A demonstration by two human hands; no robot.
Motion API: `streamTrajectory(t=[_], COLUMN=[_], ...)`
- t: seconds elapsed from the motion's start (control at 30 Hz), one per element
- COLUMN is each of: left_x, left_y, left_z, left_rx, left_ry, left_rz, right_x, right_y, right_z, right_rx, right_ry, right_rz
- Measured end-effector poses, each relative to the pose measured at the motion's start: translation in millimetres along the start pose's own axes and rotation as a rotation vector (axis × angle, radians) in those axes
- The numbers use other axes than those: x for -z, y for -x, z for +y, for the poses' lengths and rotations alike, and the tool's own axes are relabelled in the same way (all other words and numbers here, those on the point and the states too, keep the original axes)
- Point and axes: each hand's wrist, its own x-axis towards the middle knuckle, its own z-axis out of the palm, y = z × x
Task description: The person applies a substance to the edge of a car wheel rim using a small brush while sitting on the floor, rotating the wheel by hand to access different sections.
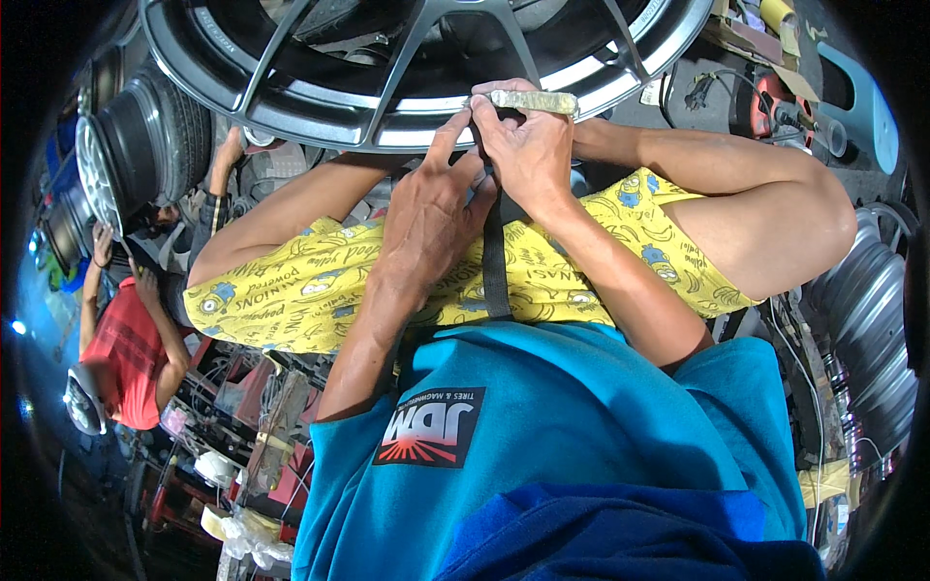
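A large grey spoked wheel rim (409, 48) with a bright machined lip stands upright in front of me. My right hand (533, 155) is closed around a pale, rough, yellowish-white bar (536, 103) at the lip; its exact kind is unclear. Just left of it is my left hand (433, 208), its index finger stretched toward the lip and the other fingers loosely bent, with nothing visibly held. Part of the left fingertips is hidden beside the right hand. Between the two wrists a black strap (495, 261) hangs down over my yellow patterned shorts (358, 281).
At the far left a person in a red top (128, 349) handles another wheel (99, 179), near a tyre (184, 126). A red power tool (770, 105) and a light-blue plastic piece (862, 107) lie at the upper right. A silver rim barrel (867, 300) stands at the right edge.
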Motion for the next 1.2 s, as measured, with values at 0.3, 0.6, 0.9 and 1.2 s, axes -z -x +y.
streamTrajectory(t=[0.3, 0.6, 0.9, 1.2], left_x=[-1, -2, -2, -1], left_y=[0, -1, 0, 0], left_z=[-1, -1, -2, 0], left_rx=[-0.02, -0.019, 0.0, 0.006], left_ry=[-0.001, 0.003, 0.005, -0.007], left_rz=[0.015, 0.024, 0.003, 0.004], right_x=[0, 0, -1, -4], right_y=[3, 4, 3, 3], right_z=[-2, -6, -4, 3], right_rx=[-0.021, 0.025, 0.045, -0.032], right_ry=[-0.112, -0.107, -0.07, -0.078], right_rz=[0.003, 0.027, 0.046, 0.028])
